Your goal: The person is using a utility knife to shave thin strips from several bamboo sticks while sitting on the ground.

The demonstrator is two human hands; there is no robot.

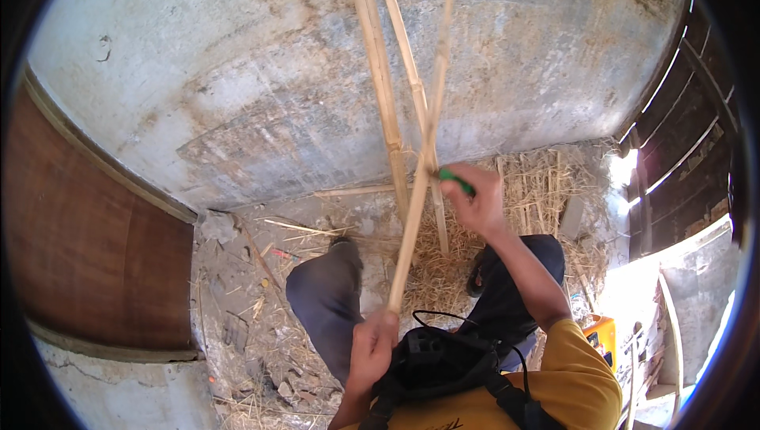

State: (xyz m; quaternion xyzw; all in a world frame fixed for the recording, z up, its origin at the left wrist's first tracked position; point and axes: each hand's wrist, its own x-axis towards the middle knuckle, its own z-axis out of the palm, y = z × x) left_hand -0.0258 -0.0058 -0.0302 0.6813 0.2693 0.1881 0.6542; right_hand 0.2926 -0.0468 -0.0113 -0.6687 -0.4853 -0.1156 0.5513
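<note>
My left hand (pixel 374 351) is closed around the lower end of a long pale bamboo strip (pixel 411 238), close to my lap. The strip slants up and away, its far end smeared by motion. My right hand (pixel 480 202) grips a small green-handled knife (pixel 458 180) at about the strip's middle. The blade is mostly hidden or blurred, so I cannot tell whether it touches the bamboo. Beyond my hands, a thicker bamboo pole (pixel 377 74) and a thinner bamboo piece (pixel 401 30) lean on the wall.
A stained plaster wall (pixel 261 74) stands in front. Shavings (pixel 546 184) cover the floor between and right of my legs, with scraps and debris at left. A brown wooden panel (pixel 103 240) is on the left, an orange object (pixel 603 339) at my right, and dark slats (pixel 685 137) beyond.
</note>
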